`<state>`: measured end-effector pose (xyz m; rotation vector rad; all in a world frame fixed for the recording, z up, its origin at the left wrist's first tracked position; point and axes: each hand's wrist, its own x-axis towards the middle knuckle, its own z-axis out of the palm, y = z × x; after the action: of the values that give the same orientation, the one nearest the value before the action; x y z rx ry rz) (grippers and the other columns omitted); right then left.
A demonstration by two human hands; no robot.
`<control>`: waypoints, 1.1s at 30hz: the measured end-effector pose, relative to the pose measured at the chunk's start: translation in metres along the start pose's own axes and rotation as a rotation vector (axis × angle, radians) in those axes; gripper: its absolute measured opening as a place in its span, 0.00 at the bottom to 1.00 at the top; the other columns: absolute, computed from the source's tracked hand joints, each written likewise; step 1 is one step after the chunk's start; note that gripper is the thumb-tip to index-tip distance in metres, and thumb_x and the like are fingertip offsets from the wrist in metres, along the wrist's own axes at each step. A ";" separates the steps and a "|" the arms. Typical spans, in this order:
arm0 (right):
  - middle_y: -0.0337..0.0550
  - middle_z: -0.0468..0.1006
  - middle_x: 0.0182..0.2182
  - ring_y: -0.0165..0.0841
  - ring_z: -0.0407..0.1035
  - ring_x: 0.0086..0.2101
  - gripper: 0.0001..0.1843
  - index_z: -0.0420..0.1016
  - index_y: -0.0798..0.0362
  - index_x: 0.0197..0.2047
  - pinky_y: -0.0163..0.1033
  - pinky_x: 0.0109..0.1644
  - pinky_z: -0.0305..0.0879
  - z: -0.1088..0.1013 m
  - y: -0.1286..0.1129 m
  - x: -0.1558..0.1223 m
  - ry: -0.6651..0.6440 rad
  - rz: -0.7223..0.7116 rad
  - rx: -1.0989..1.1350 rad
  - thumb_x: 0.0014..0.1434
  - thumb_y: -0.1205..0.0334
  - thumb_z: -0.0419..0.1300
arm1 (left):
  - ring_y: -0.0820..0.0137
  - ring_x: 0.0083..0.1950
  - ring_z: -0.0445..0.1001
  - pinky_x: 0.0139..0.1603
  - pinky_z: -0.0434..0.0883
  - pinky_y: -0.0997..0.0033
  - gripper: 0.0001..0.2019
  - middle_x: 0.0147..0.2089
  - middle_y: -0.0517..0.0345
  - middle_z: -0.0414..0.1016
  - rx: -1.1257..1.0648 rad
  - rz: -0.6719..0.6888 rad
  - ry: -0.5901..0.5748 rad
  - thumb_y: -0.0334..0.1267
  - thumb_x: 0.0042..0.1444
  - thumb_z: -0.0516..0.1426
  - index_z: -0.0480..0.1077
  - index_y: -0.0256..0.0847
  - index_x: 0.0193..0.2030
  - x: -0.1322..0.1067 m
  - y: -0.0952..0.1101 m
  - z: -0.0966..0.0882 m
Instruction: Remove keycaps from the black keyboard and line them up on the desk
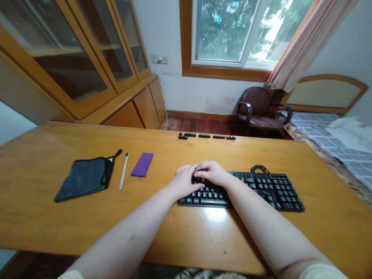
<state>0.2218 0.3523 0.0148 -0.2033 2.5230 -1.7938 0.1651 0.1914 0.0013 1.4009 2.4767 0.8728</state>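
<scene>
A black keyboard [286,190] lies on the wooden table in front of me. My left hand [185,181] rests over its left end, thumb stretched across the keys and fingers laid over the far edge. Close against it, my right hand [213,172] reaches over the upper left keys with its fingers pinched. A small thin metal piece, perhaps a wire keycap puller [199,167], shows at those fingertips. The hands hide the keys beneath them. Loose black keycaps [204,136] stand in a row of small groups along the table's far edge.
On the left of the table [162,240] lie a folded dark grey cloth [87,174], a white brush [124,170] and a purple cloth [142,164]. A coiled cable [260,169] sits behind the keyboard. Beyond the table stand a chair [257,104] and glass-fronted cabinets [116,83].
</scene>
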 end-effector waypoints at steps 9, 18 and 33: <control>0.35 0.65 0.16 0.25 0.56 0.20 0.20 0.70 0.55 0.20 0.32 0.26 0.50 0.006 0.001 -0.003 0.142 -0.070 -0.502 0.55 0.49 0.58 | 0.59 0.49 0.68 0.52 0.64 0.57 0.21 0.44 0.54 0.72 0.041 -0.020 -0.009 0.49 0.46 0.61 0.68 0.43 0.46 0.002 -0.001 0.003; 0.37 0.69 0.19 0.27 0.61 0.21 0.11 0.71 0.55 0.24 0.32 0.27 0.54 0.013 0.002 -0.006 0.237 -0.038 -0.411 0.55 0.60 0.56 | 0.57 0.49 0.69 0.51 0.64 0.57 0.21 0.45 0.53 0.73 0.048 -0.055 -0.013 0.50 0.45 0.62 0.68 0.43 0.45 0.003 0.000 0.004; 0.31 0.60 0.12 0.24 0.52 0.14 0.12 0.66 0.54 0.23 0.31 0.18 0.49 -0.003 0.011 0.005 0.634 0.116 0.275 0.51 0.54 0.56 | 0.59 0.54 0.66 0.56 0.62 0.56 0.25 0.52 0.53 0.71 -0.025 -0.036 0.045 0.49 0.48 0.60 0.65 0.43 0.52 0.002 -0.001 0.000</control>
<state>0.2160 0.3579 0.0059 0.6002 2.5012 -2.4155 0.1630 0.1925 0.0011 1.3384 2.5070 0.9339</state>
